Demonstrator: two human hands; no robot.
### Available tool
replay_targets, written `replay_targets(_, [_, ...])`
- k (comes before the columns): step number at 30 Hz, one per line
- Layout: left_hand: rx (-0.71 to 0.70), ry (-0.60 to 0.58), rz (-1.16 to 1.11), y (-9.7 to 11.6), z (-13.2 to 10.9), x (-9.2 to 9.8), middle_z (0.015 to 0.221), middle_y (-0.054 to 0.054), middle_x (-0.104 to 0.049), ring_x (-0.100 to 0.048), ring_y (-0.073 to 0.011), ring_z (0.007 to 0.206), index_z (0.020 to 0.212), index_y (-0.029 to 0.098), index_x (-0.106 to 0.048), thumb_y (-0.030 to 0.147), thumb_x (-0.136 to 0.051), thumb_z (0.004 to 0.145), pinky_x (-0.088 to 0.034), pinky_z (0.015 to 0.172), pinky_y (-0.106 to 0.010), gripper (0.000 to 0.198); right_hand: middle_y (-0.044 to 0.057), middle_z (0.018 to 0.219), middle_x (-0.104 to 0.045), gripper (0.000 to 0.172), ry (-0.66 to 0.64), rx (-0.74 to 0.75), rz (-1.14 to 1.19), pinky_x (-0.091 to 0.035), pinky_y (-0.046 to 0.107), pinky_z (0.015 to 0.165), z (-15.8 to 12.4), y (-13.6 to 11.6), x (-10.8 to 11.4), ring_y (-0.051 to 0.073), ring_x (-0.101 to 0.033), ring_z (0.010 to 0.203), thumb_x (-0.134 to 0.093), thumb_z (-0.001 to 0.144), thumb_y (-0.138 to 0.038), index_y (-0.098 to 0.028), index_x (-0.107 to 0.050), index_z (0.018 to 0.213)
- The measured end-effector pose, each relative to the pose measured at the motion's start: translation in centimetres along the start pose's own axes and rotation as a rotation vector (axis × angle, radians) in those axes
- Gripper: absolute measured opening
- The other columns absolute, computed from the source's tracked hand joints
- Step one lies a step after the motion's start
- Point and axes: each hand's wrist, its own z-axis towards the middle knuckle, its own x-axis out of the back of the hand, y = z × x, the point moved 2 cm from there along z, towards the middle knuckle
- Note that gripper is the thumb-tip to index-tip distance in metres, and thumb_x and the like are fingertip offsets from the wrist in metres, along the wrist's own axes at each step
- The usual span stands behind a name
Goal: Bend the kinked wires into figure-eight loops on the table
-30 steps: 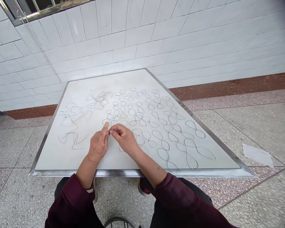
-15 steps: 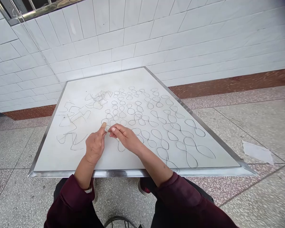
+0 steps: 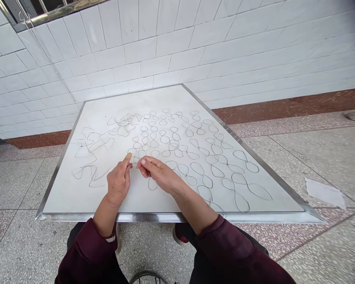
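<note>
Over the near middle of a white table (image 3: 85, 203), my left hand (image 3: 118, 178) is closed, thumb raised and fingers curled. What it holds, if anything, is too small to make out. My right hand (image 3: 158, 172) is just to its right, fingertips pinched together, a small gap between the two hands. A thin wire loop (image 3: 153, 184) lies partly under my right hand. Many wires twisted into figure-eight shapes (image 3: 201, 175) cover the middle and right of the table. Bent open wires (image 3: 91, 173) lie at the left, with a tangled wire pile (image 3: 126, 121) behind.
Metal edging (image 3: 154, 217) frames the table, which stands by a white tiled wall (image 3: 154, 51). A white sheet (image 3: 325, 193) lies on the speckled floor at the right. The rim of a round object (image 3: 148, 273) shows below, between the legs.
My right hand has moved slightly right, so its fingertips now stand apart from my left hand. The whole view has shifted a little.
</note>
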Motion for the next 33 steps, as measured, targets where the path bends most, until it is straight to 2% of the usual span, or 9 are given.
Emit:
replay_targets(6, [0.246, 0.011, -0.169, 0.5, -0.2, 0.0, 0.096, -0.002, -0.069, -0.071, -0.0121, 0.084, 0.141, 0.029, -0.050, 0.022, -0.045, 0.100, -0.058, 0.069, -0.023, 0.042, -0.002, 0.066, -0.051, 0.030, 0.099, 0.050, 0.038, -0.041, 0.029, 0.065, 0.2, 0.3, -0.7, 0.013, -0.045, 0.064, -0.060, 0.089, -0.050, -0.022, -0.061, 0.078])
replay_targets(11, [0.458, 0.073, -0.425, 1.3, 0.2, 0.0, 0.091, -0.002, -0.067, -0.070, -0.0156, 0.089, 0.139, 0.029, -0.050, 0.033, -0.052, 0.098, -0.059, 0.064, -0.024, 0.041, -0.001, 0.075, -0.056, 0.025, 0.148, 0.262, 0.021, -0.047, 0.030, 0.074, 0.1, 1.0, -1.9, 0.013, -0.052, 0.071, -0.054, 0.096, -0.044, -0.022, -0.063, 0.089])
replay_targets(14, [0.526, 0.149, -0.539, 1.6, 0.6, 0.2, 0.088, -0.001, -0.066, -0.068, -0.0150, 0.086, 0.137, 0.027, -0.051, 0.035, -0.057, 0.096, -0.059, 0.069, -0.026, 0.043, 0.002, 0.088, -0.062, 0.016, 0.128, 0.444, -0.123, -0.052, 0.033, 0.079, 0.0, 1.1, -2.7, 0.015, -0.059, 0.082, -0.052, 0.098, -0.036, -0.025, -0.064, 0.098])
replay_targets(16, [0.551, 0.192, -0.583, 1.6, 0.8, 0.5, 0.088, -0.001, -0.066, -0.068, -0.0147, 0.085, 0.136, 0.026, -0.052, 0.034, -0.060, 0.094, -0.059, 0.076, -0.028, 0.043, 0.004, 0.095, -0.063, 0.016, 0.134, 0.611, -0.313, -0.053, 0.035, 0.082, -0.1, 1.0, -3.0, 0.017, -0.061, 0.092, -0.051, 0.099, -0.030, -0.026, -0.066, 0.103])
replay_targets(18, [0.557, 0.219, -0.634, 1.6, 1.0, 0.8, 0.087, -0.001, -0.067, -0.068, -0.0153, 0.086, 0.134, 0.025, -0.053, 0.034, -0.062, 0.093, -0.057, 0.083, -0.031, 0.043, 0.005, 0.095, -0.063, 0.019, 0.211, 0.766, -0.559, -0.053, 0.035, 0.080, -0.3, 0.9, -3.2, 0.018, -0.060, 0.094, -0.052, 0.099, -0.025, -0.028, -0.070, 0.102])
replay_targets(23, [0.567, 0.241, -0.688, 1.3, 1.0, 1.2, 0.092, -0.003, -0.071, -0.066, -0.0172, 0.100, 0.130, 0.023, -0.055, 0.031, -0.064, 0.093, -0.045, 0.103, -0.039, 0.039, 0.001, 0.074, -0.059, 0.030, 0.438, 0.923, -1.002, -0.046, 0.025, 0.057, -0.9, 1.3, -3.2, 0.013, -0.053, 0.066, -0.050, 0.097, -0.013, -0.030, -0.075, 0.098])
replay_targets(25, [0.579, 0.245, -0.705, 1.1, 0.9, 1.2, 0.093, -0.002, -0.072, -0.065, -0.0161, 0.100, 0.127, 0.024, -0.057, 0.029, -0.064, 0.092, -0.042, 0.105, -0.038, 0.036, 0.002, 0.079, -0.063, 0.031, 0.441, 0.958, -1.061, -0.047, 0.024, 0.056, -1.0, 1.4, -3.3, 0.012, -0.054, 0.066, -0.049, 0.097, -0.012, -0.029, -0.074, 0.101])
replay_targets(29, [0.580, 0.254, -0.872, 1.0, 1.0, 1.1, 0.096, -0.003, -0.073, -0.066, -0.0153, 0.094, 0.130, 0.026, -0.056, 0.027, -0.065, 0.092, -0.048, 0.095, -0.034, 0.039, 0.004, 0.090, -0.068, 0.029, 0.397, 1.040, -1.054, -0.053, 0.027, 0.066, -0.9, 1.5, -3.5, 0.014, -0.060, 0.076, -0.050, 0.096, -0.008, -0.026, -0.071, 0.104])
replay_targets(33, [0.528, 0.213, -1.049, 1.3, 1.1, 1.1, 0.106, -0.006, -0.073, -0.068, -0.0190, 0.102, 0.134, 0.027, -0.054, 0.031, -0.063, 0.093, -0.049, 0.098, -0.039, 0.042, 0.006, 0.093, -0.068, 0.030, 0.401, 1.073, -1.008, -0.055, 0.030, 0.068, -0.4, 1.6, -3.1, 0.017, -0.061, 0.080, -0.051, 0.095, -0.005, -0.024, -0.067, 0.110])
